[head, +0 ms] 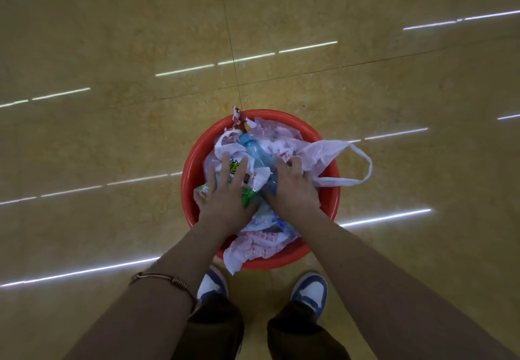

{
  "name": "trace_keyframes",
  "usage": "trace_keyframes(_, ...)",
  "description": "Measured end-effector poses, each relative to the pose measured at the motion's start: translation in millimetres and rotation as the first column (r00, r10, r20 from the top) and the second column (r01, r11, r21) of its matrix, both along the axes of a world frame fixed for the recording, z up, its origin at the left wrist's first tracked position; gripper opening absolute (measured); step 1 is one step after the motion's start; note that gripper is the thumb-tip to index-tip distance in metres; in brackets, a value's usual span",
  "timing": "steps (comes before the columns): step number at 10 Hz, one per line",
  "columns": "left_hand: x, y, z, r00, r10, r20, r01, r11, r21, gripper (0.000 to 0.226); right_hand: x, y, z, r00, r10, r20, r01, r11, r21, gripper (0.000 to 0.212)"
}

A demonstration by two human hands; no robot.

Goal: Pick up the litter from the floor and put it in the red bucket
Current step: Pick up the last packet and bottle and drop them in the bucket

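Atop one red bucket (pixel 188 179) of litter (pixel 259 242): two hands, left hand (pixel 225 199), right hand (pixel 292 188).

text: none legible | white bag (pixel 257 247), below the hands: red print, too blurred to read | green wrapper (pixel 235 168), under left hand (pixel 225 193): unreadable

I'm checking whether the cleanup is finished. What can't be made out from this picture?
- Head view: the floor behind the person lies outside the frame, so leftover litter there is unknown.
- Inside of the red bucket: hidden by the piled plastic bags and both hands.
- Left hand and right hand: palms face down, so their grip is unclear.
- Bag print: too blurred to read.
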State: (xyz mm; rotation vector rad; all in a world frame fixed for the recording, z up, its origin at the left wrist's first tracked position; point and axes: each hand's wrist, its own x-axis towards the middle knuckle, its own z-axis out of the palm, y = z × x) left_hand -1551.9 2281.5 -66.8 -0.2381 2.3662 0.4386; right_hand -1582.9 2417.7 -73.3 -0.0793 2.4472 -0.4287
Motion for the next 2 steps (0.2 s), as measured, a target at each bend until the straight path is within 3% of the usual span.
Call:
trace_keyframes(1,3,-1,36,0.995,-0.011,-0.096,0.014,1.0,0.024,0.085,8,15,35,0.999,0.019,-0.037,-0.02,0.999,-0.026,0.079)
trace_keyframes(2,8,2,77,0.995,-0.041,-0.088,0.042,0.999,0.009,0.082,18,29,73,0.997,0.007,-0.077,-0.009,1.0,-0.024,0.069)
